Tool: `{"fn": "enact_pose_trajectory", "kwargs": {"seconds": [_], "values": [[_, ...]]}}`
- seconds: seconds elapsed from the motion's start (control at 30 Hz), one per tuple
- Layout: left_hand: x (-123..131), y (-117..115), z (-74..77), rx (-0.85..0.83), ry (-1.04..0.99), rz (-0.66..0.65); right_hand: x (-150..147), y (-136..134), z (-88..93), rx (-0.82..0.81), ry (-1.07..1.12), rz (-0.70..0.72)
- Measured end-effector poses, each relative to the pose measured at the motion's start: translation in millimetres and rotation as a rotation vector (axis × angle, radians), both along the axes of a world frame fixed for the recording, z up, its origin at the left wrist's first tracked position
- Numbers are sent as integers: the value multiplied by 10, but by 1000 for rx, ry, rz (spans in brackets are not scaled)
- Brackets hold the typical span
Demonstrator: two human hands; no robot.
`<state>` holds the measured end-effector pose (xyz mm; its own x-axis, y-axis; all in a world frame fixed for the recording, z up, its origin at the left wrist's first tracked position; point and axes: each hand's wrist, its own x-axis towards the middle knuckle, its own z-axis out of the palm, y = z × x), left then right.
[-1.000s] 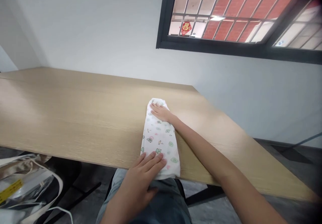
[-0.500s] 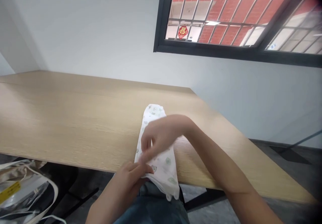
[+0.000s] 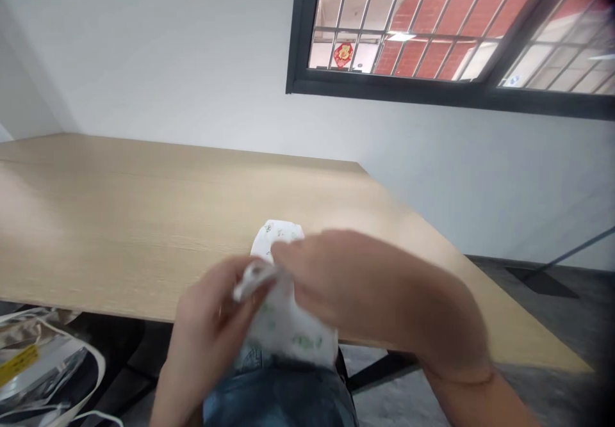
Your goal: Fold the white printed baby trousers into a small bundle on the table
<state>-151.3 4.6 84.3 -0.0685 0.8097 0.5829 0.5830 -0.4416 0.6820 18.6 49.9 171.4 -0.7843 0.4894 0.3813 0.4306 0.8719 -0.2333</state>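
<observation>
Cloth point(image 3: 300, 334) overhangs the near side of the table point(image 3: 144, 222), a fold pinched up in the left hand point(image 3: 216, 312), seemingly for control; the blurred right hand's point(image 3: 341, 280) grip I cannot tell.

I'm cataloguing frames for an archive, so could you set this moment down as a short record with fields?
Main item: white cloth printed with small green figures, blurred
Item position: far end on the light wood-grain tabletop, near end at its near edge
Left hand: pinching a raised part of the cloth
Right hand: over the cloth; blurred, grip unclear
Lower left: clear bag with pale straps and a yellow label
Background: dark-framed barred window in a pale wall
</observation>
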Motion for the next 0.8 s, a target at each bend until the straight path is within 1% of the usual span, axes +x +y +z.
{"fn": "enact_pose_trajectory", "kwargs": {"seconds": [0.03,0.07,0.1,0.13,0.17,0.23,0.33,0.4,0.47,0.57,0.67,0.7,0.73,0.8], "values": [[29,147,-10,38,-14,95,-27,208,79,-2,-214,-58],[55,294,-33,71,-12,150,-60,430,129,-31,-393,-151],[77,431,-68,90,7,167,-93,654,144,-76,-465,-224],[95,549,-115,90,34,160,-123,871,119,-92,-454,-268],[110,641,-172,69,64,139,-146,1070,57,-106,-439,-290],[137,745,-296,-23,133,74,-173,1387,-155,-182,-464,-327],[185,745,-443,-173,256,-28,-179,1641,-540,-249,-525,-345],[226,700,-490,-232,343,-91,-170,1720,-734,-270,-543,-347],[271,653,-513,-260,422,-140,-150,1782,-842,-282,-549,-343],[325,603,-562,-273,524,-165,-128,1840,-872,-271,-544,-335],[349,577,-639,-283,602,-147,-198,1735,-867,-175,-476,-325],[350,571,-660,-277,622,-139,-253,1650,-884,-116,-425,-291],[349,565,-674,-266,639,-134,-320,1546,-916,-52,-371,-227],[344,553,-680,-248,659,-129,-469,1324,-1022,57,-293,-33]]}}
